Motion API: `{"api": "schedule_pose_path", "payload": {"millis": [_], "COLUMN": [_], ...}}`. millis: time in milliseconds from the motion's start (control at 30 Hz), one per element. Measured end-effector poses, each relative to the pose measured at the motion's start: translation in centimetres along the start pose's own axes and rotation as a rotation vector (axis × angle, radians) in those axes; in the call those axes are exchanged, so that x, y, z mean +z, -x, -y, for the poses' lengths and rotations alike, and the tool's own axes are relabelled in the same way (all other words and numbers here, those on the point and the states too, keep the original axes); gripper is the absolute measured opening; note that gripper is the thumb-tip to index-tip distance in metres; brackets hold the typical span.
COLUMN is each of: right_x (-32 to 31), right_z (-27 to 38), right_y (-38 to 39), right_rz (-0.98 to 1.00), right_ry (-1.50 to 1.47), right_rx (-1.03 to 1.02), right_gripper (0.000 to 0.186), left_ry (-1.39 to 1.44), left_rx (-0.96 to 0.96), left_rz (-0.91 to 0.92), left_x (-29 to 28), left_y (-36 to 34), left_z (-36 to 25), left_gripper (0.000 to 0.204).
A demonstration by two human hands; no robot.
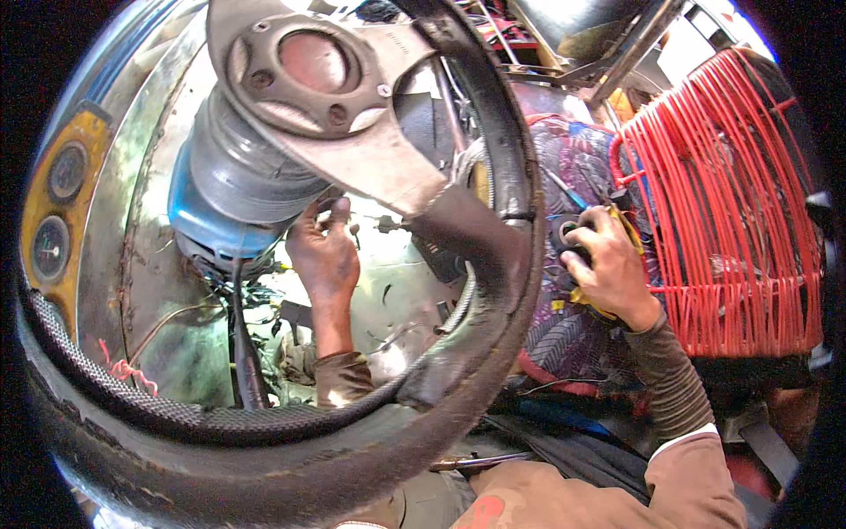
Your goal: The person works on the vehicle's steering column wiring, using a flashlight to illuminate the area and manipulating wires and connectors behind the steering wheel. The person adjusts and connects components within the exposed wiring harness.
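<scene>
My left hand (322,256) reaches through the steering wheel (493,273) beside the steering column (233,159) with its blue housing (198,225). Its fingers are curled near the column's lower right side, on something small and dark that I cannot make out. A short dark wire end (388,225) lies just right of them. My right hand (608,264) is closed on a round black roll (564,229), apparently tape, right of the wheel. Yellow-handled tools (630,231) lie partly under that hand on the patterned seat cushion (573,159).
A red corded seat back (723,220) stands at the right. A yellow gauge panel (66,132) is at the far left. Loose wires (132,375) and a black cable (247,353) run below the column. Metal framing (608,75) is at the top right.
</scene>
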State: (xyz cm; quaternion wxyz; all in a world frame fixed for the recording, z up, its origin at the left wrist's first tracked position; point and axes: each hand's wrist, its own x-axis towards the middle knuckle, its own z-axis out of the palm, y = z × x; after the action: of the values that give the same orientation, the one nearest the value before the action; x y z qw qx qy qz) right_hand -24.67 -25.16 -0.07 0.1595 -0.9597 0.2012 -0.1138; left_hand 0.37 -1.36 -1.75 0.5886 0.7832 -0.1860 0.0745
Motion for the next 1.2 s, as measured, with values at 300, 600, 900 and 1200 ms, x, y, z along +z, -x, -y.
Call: {"api": "schedule_pose_path", "payload": {"millis": [300, 600, 900, 1200], "right_x": [8.6, 12.7, 12.4, 11.5], "right_z": [6.8, 12.1, 12.1, 12.8], "right_y": [-10.4, -14.8, -13.3, -12.1], "right_rz": [-0.350, -0.301, -0.052, -0.176], "right_ry": [-0.745, -0.545, -0.806, -0.735], "right_rx": [-0.347, -0.691, -0.331, -0.284], "right_gripper": [0.025, 0.029, 0.034, 0.029], "left_ry": [0.016, -0.154, -0.310, -0.379], "left_rx": [-0.041, 0.011, 0.142, 0.312], "left_rz": [0.065, 0.003, 0.037, 0.068], "left_x": [-0.3, -0.5, -0.3, -0.3], "left_y": [0.0, 0.3, 0.2, -0.6], "left_z": [-1.3, -0.4, -1.3, 0.5], "left_gripper": [0.020, 0.026, 0.023, 0.026]}}
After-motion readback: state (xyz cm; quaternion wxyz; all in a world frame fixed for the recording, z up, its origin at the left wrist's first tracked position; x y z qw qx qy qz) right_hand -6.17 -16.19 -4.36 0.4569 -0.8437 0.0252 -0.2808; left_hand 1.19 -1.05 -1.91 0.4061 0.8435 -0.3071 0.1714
